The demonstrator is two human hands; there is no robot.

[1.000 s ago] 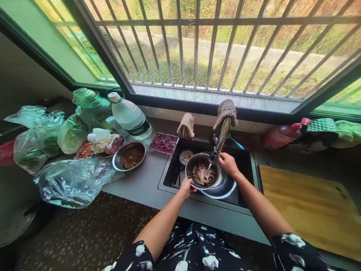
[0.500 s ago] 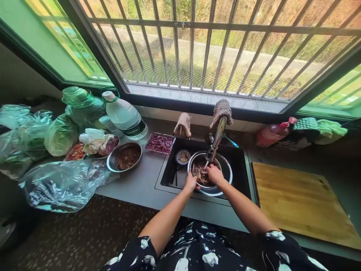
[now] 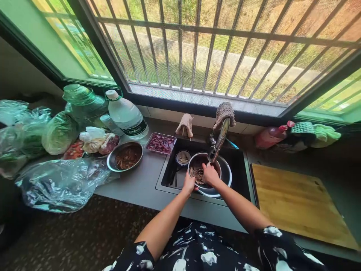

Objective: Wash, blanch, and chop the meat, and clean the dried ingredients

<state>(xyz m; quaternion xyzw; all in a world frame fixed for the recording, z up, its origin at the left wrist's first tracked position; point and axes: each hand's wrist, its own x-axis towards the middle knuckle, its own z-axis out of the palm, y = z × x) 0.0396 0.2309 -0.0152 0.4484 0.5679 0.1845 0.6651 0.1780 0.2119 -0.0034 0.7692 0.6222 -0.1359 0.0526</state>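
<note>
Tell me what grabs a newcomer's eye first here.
Both hands meet at a round steel bowl of pale shredded food in the black sink, under the cloth-draped tap: the left hand grips its rim, the right hand reaches inside. A wooden cutting board lies right.

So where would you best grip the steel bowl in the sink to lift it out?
Probably by the rim, from the near left, where the left hand already pinches it. The bowl sits upright in the sink inside a larger basin, so its walls are hard to reach; the tap crowds the far side, and the right hand is inside it.
</note>
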